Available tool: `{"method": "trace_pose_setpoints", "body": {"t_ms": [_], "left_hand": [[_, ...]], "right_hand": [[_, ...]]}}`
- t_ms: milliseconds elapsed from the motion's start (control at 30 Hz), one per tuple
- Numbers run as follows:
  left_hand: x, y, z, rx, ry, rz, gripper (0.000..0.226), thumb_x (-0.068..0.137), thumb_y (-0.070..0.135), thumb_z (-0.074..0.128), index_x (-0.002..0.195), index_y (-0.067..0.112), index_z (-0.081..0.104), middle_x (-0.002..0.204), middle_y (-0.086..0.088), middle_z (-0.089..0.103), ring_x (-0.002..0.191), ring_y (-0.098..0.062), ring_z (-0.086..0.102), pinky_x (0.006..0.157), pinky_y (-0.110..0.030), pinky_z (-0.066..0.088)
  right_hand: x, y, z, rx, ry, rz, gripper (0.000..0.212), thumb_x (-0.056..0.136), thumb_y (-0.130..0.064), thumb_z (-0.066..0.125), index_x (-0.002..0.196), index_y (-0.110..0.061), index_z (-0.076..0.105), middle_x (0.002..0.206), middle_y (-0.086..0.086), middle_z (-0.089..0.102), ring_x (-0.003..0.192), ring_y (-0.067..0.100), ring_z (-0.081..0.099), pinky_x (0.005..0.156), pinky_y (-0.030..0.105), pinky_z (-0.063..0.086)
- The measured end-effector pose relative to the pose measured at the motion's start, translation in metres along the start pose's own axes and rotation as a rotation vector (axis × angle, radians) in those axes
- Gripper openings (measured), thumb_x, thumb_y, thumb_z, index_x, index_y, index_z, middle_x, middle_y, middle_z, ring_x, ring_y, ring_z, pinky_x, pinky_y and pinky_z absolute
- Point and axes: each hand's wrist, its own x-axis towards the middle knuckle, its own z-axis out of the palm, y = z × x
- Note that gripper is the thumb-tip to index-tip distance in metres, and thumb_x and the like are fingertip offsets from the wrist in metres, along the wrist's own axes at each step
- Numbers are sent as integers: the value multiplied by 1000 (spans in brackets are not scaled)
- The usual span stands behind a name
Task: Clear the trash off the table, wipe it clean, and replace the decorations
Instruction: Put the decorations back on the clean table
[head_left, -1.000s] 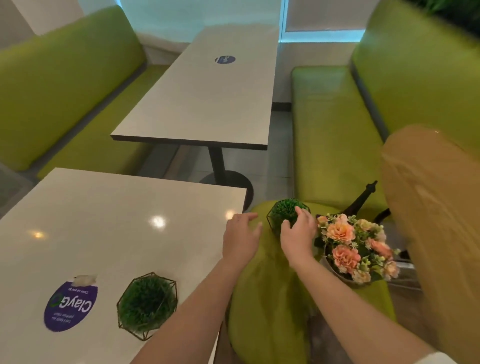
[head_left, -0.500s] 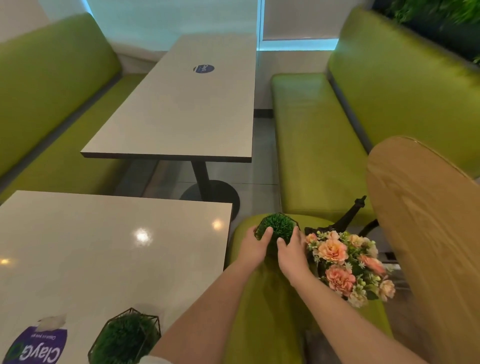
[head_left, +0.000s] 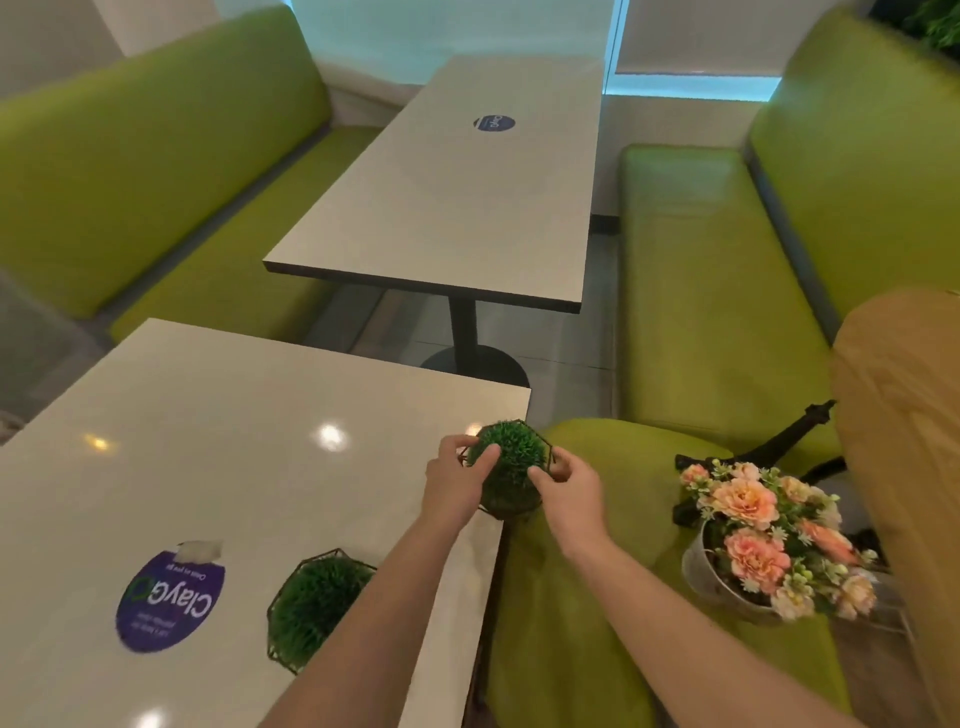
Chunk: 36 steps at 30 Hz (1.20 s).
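Two tables (head_left: 218, 441), two grass balls (head_left: 511, 457) (one held), one bouquet (head_left: 769, 535).

My two hands hold a grass ball (head_left: 511, 457) over the right edge of the near worktop (head_left: 218, 447), left hand (head_left: 457, 480) on its left side, right hand (head_left: 569, 491) on its right. A second grass ball (head_left: 311, 608) sits on the worktop nearer to me, partly under my left forearm, with a round sticker (head_left: 169, 600) to its left. Right of the worktop is a seat (head_left: 613, 597) carrying a flower pot (head_left: 763, 540); a small tower figure (head_left: 779, 441) stands just behind the pot. Beyond lies another table (head_left: 467, 197), with a bench (head_left: 130, 182) on its left and another bench (head_left: 727, 286) on its right.
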Motion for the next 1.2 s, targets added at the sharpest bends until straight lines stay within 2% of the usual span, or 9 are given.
{"method": "trace_pose_setpoints", "body": {"t_ms": [67, 200, 300, 467, 667, 967, 1033, 1133, 1200], "left_hand": [[-5, -10, -22, -6, 50, -16, 38, 91, 43, 62, 122, 25, 49, 130, -12, 52, 114, -25, 56, 91, -34, 52], [-15, -26, -64, 60, 119, -22, 43, 95, 43, 55, 130, 20, 45, 132, -9, 51, 108, -15, 50, 79, -25, 40], [-18, -36, -87, 88, 133, -40, 56, 93, 52, 53, 135, 17, 41, 132, -6, 50, 113, -18, 52, 80, -25, 42], [-13, -50, -107, 68, 152, -97, 93, 69, 57, 78, 140, 13, 37, 131, -5, 50, 116, -21, 55, 90, -30, 52], [-7, -57, -118, 135, 267, -74, 87, 66, 50, 84, 135, 12, 46, 127, -6, 53, 114, -24, 57, 95, -41, 53], [-7, -65, -123, 341, 292, -107, 96, 58, 79, 65, 131, 18, 53, 123, -4, 59, 115, -28, 55, 95, -44, 51], [-12, -58, -122, 405, 305, -108, 90, 65, 76, 64, 132, 16, 53, 124, -7, 57, 119, -29, 51, 96, -43, 49], [-25, -44, -117, 426, 391, -51, 72, 82, 52, 68, 141, 17, 45, 139, -8, 44, 132, -28, 32, 103, -41, 41], [-33, -35, -108, 395, 444, 40, 57, 86, 41, 67, 137, 22, 49, 139, -6, 42, 131, -25, 30, 103, -39, 40]], "right_hand": [[-7, -7, 15, 23, -55, 9, 39, 92, -11, 65, 130, -11, 56, 92, -5, 59, 84, 5, 57, 63, 11, 45], [-22, -16, 46, 18, -151, -9, 37, 90, -8, 67, 126, -11, 60, 85, -2, 62, 76, 4, 57, 59, 12, 39], [-34, -23, 68, 6, -229, -28, 39, 91, -9, 66, 129, -12, 59, 91, -3, 64, 84, 8, 59, 70, 15, 46], [-52, -30, 92, -39, -379, -69, 45, 96, -4, 54, 139, -18, 52, 113, -3, 61, 103, 10, 55, 88, 21, 46], [-59, -26, 101, -111, -517, -77, 57, 94, 0, 51, 148, -17, 40, 136, 3, 56, 121, 15, 52, 95, 20, 40], [-69, -17, 100, -103, -619, -125, 59, 94, -3, 50, 149, -20, 37, 145, -2, 50, 132, 14, 46, 102, 21, 36], [-71, -16, 95, -70, -601, -134, 56, 95, -7, 52, 148, -22, 40, 141, -6, 52, 128, 12, 50, 102, 21, 41], [-72, -17, 76, 2, -499, -163, 44, 97, -13, 52, 138, -27, 49, 124, -13, 56, 101, 4, 57, 76, 10, 44], [-72, -14, 57, 56, -404, -184, 35, 98, -17, 53, 129, -31, 55, 117, -12, 58, 97, 7, 56, 75, 14, 46]]}}
